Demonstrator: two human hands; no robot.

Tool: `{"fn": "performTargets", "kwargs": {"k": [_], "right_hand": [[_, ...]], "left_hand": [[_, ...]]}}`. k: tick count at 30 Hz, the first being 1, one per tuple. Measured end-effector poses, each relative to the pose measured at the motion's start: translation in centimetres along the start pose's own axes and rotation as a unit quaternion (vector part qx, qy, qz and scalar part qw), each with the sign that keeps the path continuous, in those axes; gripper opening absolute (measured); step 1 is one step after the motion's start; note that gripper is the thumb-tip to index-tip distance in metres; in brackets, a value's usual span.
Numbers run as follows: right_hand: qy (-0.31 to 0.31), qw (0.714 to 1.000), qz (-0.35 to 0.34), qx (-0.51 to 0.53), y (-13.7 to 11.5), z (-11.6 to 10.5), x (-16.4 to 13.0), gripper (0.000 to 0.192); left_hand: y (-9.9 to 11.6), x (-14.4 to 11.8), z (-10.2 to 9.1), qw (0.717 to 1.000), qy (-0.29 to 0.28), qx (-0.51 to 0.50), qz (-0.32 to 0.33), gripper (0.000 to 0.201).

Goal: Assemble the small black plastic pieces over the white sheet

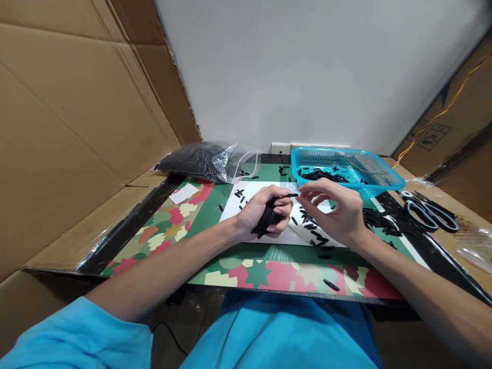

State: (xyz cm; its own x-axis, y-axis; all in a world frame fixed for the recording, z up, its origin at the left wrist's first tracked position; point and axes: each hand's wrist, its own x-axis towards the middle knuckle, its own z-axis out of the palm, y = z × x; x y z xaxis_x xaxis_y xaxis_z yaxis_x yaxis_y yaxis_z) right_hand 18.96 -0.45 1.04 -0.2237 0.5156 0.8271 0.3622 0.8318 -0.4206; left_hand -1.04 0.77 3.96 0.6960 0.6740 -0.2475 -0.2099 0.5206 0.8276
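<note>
My left hand (265,212) is closed around a bunch of small black strip-like pieces (266,221). One single black piece (292,195) sticks out between its thumb and index finger, pointing right. Just beyond that piece's tip, my right hand (334,207) has its thumb and index finger brought together in a pinch. Whatever lies between those fingertips is too small to make out. Under both hands is a white sheet (246,233) with loose black pieces (319,238) scattered over it.
A blue plastic basket (384,177) holding black pieces stands at the back right. To its left lies a clear zip bag (203,159) filled with dark material. Scissors (430,214) rest at the right. Cardboard (77,102) walls the left side. One black piece (331,285) lies near the front edge.
</note>
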Motion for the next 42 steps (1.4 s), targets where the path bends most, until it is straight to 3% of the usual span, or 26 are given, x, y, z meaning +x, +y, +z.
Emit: {"fn": "performTargets", "kwargs": {"k": [28, 42], "right_hand": [[-0.042, 0.998, 0.031, 0.024, 0.64, 0.02, 0.14, 0.007], [-0.013, 0.999, 0.021, 0.045, 0.61, -0.07, -0.06, 0.011]], "left_hand": [[0.06, 0.02, -0.28, 1.000, -0.012, -0.029, 0.004, 0.031], [0.13, -0.01, -0.16, 1.000, -0.010, -0.015, 0.004, 0.032]]}}
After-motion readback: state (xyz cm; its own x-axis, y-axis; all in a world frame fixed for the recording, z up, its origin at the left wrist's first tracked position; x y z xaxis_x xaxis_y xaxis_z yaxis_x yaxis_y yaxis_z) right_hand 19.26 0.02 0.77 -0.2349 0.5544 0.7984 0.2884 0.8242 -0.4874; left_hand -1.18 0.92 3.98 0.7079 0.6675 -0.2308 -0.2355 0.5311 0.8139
